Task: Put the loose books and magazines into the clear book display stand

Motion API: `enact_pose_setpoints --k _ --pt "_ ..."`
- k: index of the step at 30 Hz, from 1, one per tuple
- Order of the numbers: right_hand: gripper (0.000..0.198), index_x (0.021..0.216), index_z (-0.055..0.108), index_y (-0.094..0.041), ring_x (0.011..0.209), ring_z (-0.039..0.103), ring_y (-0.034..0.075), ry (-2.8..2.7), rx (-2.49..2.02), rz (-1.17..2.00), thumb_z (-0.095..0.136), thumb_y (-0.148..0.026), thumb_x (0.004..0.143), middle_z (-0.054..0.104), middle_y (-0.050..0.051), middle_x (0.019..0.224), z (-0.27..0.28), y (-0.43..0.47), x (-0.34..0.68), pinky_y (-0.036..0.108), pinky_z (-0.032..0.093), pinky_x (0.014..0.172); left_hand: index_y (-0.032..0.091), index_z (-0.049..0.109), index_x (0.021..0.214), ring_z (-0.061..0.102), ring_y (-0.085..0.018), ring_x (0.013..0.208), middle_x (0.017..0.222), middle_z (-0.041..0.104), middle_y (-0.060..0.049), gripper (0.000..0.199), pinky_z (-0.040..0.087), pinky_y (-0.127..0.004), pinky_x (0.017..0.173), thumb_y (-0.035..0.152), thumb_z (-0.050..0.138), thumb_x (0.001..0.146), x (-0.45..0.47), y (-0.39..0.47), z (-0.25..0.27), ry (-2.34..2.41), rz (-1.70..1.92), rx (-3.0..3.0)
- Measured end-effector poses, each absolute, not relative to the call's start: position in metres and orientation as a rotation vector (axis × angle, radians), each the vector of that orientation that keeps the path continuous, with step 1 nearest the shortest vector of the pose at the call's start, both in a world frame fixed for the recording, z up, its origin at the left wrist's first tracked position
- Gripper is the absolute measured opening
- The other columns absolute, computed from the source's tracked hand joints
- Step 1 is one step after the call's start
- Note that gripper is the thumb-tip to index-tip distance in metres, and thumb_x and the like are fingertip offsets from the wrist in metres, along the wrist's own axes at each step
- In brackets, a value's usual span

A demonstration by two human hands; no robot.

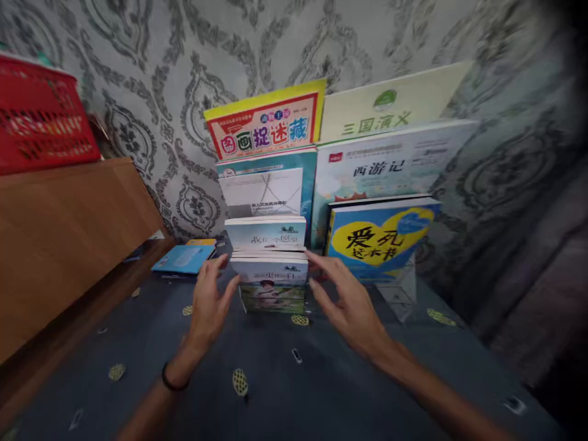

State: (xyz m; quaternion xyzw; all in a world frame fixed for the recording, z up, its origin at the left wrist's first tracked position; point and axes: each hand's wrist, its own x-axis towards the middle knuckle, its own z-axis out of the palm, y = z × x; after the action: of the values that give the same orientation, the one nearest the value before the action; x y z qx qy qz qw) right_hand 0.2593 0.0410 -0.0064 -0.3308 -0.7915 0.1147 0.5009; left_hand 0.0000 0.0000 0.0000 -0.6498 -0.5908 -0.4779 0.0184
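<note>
A short row of small paperback books stands upright on the dark patterned cloth, the front cover showing a child on green grass. My left hand, with a black band on the wrist, is at the row's left side. Its fingers are apart and the thumb is close to the front book's edge. On the right side, my right hand has its fingers spread, the fingertips at the books' right edge. Whether the fingertips press on the books I cannot tell. Directly behind stands another small book with a pale blue cover.
Larger books lean against the patterned wall: a yellow-edged picture book, a pale green book, a light blue book and a blue book with a yellow heart. Blue booklets lie left. A red basket sits on a wooden cabinet.
</note>
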Motion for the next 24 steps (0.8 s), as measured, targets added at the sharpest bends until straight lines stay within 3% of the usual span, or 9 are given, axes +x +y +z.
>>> enact_pose_setpoints --k 12,17,24 --pt "0.04 0.139 0.054 -0.025 0.093 0.067 0.019 -1.897 -0.838 0.251 0.048 -0.021 0.099 0.064 0.01 0.11 -0.005 0.043 0.253 0.031 0.06 0.074 0.021 0.064 0.121 0.062 -0.017 0.096 0.103 0.064 -0.004 0.03 0.053 -0.03 0.081 0.034 0.058 0.095 -0.001 0.019 -0.003 -1.768 -1.794 -2.093" --pt "0.041 0.139 0.055 -0.024 0.087 0.067 0.018 -1.861 -0.884 0.313 0.048 -0.024 0.099 0.065 0.011 0.11 -0.005 0.041 0.248 0.023 0.055 0.054 0.022 0.065 0.118 0.062 -0.016 0.094 0.103 0.064 -0.004 0.026 0.053 -0.027 0.077 0.032 0.057 0.096 -0.002 0.021 -0.002 -1.739 -1.808 -2.116" --pt "0.042 0.141 0.054 -0.025 0.091 0.067 0.02 -1.858 -0.923 0.312 0.048 -0.028 0.099 0.067 0.012 0.114 -0.004 0.037 0.246 0.026 0.058 0.06 0.021 0.066 0.117 0.063 -0.018 0.093 0.099 0.065 -0.004 0.025 0.052 -0.027 0.074 0.03 0.059 0.095 -0.005 0.021 -0.002 -1.713 -1.804 -2.125"
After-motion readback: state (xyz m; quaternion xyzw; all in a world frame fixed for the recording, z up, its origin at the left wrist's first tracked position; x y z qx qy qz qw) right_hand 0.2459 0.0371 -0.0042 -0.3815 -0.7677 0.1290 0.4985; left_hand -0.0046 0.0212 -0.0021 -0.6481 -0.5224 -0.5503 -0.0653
